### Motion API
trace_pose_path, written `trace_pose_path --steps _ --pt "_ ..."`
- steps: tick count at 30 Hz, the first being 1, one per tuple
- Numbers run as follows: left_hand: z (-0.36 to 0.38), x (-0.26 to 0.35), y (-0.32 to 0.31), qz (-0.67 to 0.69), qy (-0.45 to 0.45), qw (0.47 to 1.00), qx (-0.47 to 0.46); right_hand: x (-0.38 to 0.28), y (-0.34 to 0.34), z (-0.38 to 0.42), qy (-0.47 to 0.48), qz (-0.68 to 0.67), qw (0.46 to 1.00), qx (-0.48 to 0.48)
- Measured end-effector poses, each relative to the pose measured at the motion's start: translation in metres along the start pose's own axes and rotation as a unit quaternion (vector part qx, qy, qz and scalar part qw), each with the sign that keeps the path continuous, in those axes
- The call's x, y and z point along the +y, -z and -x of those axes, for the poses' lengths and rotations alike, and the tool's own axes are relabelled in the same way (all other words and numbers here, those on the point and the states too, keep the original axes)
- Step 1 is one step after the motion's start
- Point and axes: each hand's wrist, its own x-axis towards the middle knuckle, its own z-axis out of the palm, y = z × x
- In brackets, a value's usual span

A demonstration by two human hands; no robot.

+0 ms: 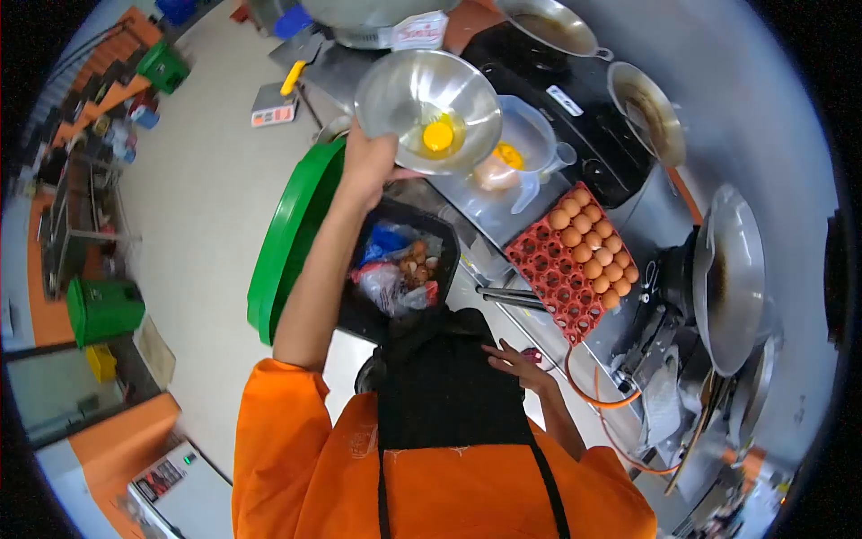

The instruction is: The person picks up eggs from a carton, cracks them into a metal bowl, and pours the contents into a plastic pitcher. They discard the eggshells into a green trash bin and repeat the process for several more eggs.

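Observation:
My left hand (pixel 373 166) grips the near left rim of a steel bowl (pixel 386 94), which holds one cracked egg with a round yolk (pixel 438 136). Just right of the bowl, a clear plastic jug (pixel 530 126) on the counter contains more yolk and egg white. My right hand (pixel 516 364) is low beside the black apron (pixel 453 386), fingers spread, holding nothing. On the counter to the right lies a red egg tray (pixel 548 269), its right part filled with several brown eggs (pixel 593 241) and its left part with empty hollows.
Below the bowl stands a black bin (pixel 355 314) with eggshells and plastic bags, its green lid (pixel 278 242) raised on the left. Woks and pans (pixel 732 278) line the right side, near a black stove (pixel 575 135). An orange hose (pixel 611 402) hangs by the counter edge.

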Motion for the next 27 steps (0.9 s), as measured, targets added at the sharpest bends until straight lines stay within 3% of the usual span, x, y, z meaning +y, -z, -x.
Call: trace_pose_path --steps 1,4,5,7,9,15,18,27 --pt "-0.014 0.010 -0.007 -0.022 -0.008 0.999 -0.029 0.002 -0.002 0.007 -0.033 -0.035 0.999 0.016" --pt "-0.053 0.023 -0.031 -0.091 -0.052 0.992 -0.068 0.028 -0.010 0.001 0.031 -0.116 0.992 0.027" --pt "-0.064 0.025 -0.038 -0.114 -0.071 0.988 -0.071 0.016 -0.011 0.006 0.006 -0.154 0.987 0.038" --pt "-0.087 0.021 -0.051 -0.124 -0.089 0.983 -0.100 0.024 -0.011 0.008 0.111 -0.184 0.976 0.018" --pt "-0.102 0.022 -0.063 -0.162 -0.082 0.977 -0.116 0.012 -0.012 0.007 0.017 -0.181 0.982 0.054" --pt "-0.116 0.011 -0.100 -0.223 -0.080 0.966 -0.108 -0.001 -0.005 0.007 0.010 -0.180 0.980 0.083" --pt "-0.118 0.004 -0.109 -0.299 -0.126 0.940 -0.101 -0.001 -0.005 0.005 0.044 -0.105 0.983 0.142" --pt "-0.127 -0.012 -0.110 -0.366 -0.182 0.906 -0.112 0.004 0.012 -0.001 0.005 -0.058 0.991 0.119"
